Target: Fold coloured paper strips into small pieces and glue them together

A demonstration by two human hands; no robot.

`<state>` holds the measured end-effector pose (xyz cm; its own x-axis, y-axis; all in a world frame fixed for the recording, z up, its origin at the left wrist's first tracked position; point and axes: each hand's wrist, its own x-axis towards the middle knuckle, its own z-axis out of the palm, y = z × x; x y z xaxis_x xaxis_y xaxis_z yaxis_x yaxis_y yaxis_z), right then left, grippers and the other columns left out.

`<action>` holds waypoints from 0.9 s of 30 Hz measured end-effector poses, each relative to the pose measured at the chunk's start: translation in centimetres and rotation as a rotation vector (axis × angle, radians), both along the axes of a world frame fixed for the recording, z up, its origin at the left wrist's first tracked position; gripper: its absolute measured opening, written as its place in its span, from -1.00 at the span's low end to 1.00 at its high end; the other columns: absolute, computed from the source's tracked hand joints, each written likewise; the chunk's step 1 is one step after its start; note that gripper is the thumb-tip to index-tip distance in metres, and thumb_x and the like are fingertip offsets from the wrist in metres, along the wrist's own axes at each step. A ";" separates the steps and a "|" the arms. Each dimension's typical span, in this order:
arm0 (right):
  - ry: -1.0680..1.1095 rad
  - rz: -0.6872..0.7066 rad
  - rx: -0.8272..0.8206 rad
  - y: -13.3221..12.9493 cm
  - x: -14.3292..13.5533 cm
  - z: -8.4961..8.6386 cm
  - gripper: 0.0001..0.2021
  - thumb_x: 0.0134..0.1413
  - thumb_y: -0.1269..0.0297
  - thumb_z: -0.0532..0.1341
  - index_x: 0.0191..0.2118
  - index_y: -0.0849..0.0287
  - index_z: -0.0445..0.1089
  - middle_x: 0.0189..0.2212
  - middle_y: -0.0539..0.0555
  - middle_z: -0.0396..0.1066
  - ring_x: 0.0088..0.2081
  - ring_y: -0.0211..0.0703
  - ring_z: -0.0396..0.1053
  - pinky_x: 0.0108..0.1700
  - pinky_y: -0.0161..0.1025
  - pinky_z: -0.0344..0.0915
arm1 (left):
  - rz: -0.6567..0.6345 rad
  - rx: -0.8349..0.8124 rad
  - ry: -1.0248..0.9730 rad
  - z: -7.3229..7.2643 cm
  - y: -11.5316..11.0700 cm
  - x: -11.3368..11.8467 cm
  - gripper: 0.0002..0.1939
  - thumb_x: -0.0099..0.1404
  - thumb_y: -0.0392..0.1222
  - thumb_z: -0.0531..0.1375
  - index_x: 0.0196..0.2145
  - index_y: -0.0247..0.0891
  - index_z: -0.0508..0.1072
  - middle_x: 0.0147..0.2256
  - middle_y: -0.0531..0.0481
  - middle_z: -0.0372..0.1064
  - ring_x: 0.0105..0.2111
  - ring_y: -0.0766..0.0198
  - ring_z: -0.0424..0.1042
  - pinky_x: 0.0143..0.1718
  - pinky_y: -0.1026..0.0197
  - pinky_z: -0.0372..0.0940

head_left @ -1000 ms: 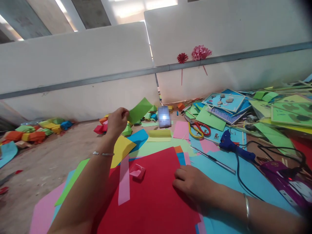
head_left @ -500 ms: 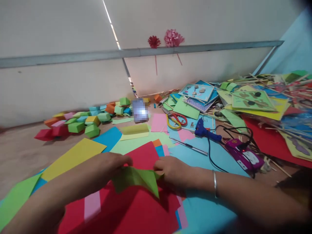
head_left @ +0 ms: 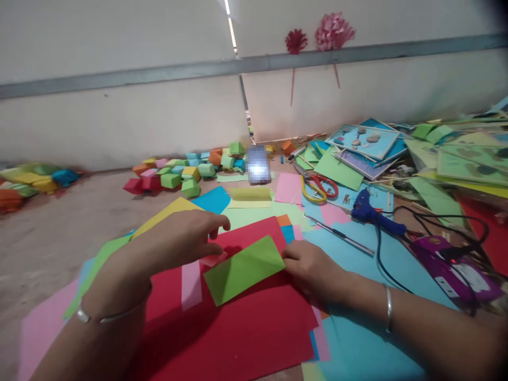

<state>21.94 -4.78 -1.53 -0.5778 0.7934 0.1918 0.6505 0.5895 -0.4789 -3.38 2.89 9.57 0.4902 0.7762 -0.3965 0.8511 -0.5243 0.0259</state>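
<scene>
Bright green rectangular paper strip (head_left: 244, 270), head view: over the big red paper sheet (head_left: 222, 338), long axis slanting up rightward, right hand (head_left: 313, 267) pinching its right end, left hand (head_left: 188, 235) half open, empty afaict. Probably featherlight, creases easily, so I'd grip the short edges

The left hand (head_left: 186, 233) gapes toward the curled right hand (head_left: 315, 269).

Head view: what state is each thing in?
Green paper: unfolded
Right hand: closed on the green paper's corner
Left hand: open, off the green paper
Pale yellow paper: creased
Scissors: lying down; blade gap unclear
Glue gun: lying down
Purple power strip: red light lit
</scene>
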 end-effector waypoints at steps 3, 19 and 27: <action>-0.009 0.018 0.154 0.2 0.7 -0.6 -0.80 0.19 0.47 0.06 -0.41 0.23 0.37 -0.41 0.12 0.34 -0.36 -0.16 0.20 -0.33 -0.26 0.09 | -0.002 0.005 0.024 0.0 0.2 -0.2 -0.58 0.06 -0.16 0.26 -0.07 -0.11 0.50 -0.14 -0.11 0.54 -0.22 0.02 0.51 -0.32 0.17 0.27; 0.122 0.048 0.170 0.4 1.0 -0.8 -0.73 0.27 0.51 -0.02 -0.26 0.17 0.41 -0.33 0.15 0.40 -0.33 -0.14 0.33 -0.33 -0.26 0.27 | -0.154 -0.050 -0.018 -1.2 -0.3 0.4 -0.76 0.23 -0.38 0.09 -0.22 -0.20 0.50 -0.14 -0.10 0.41 -0.28 0.18 0.40 -0.31 0.19 0.24; 0.107 0.064 0.193 0.3 0.9 -0.7 -0.76 0.29 0.47 0.01 -0.26 0.20 0.42 -0.33 0.16 0.41 -0.31 -0.14 0.34 -0.31 -0.27 0.26 | -0.135 0.018 -0.002 -2.7 0.0 0.6 -0.85 0.19 -0.43 0.12 -0.37 -0.25 0.44 -0.33 -0.07 0.41 -0.42 0.20 0.38 -0.47 0.20 0.16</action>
<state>22.80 -4.48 -2.25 -0.5937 0.6985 0.3994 0.5608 0.7152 -0.4171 -2.73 2.87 6.88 0.5919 0.7098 -0.3820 0.7725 -0.6348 0.0175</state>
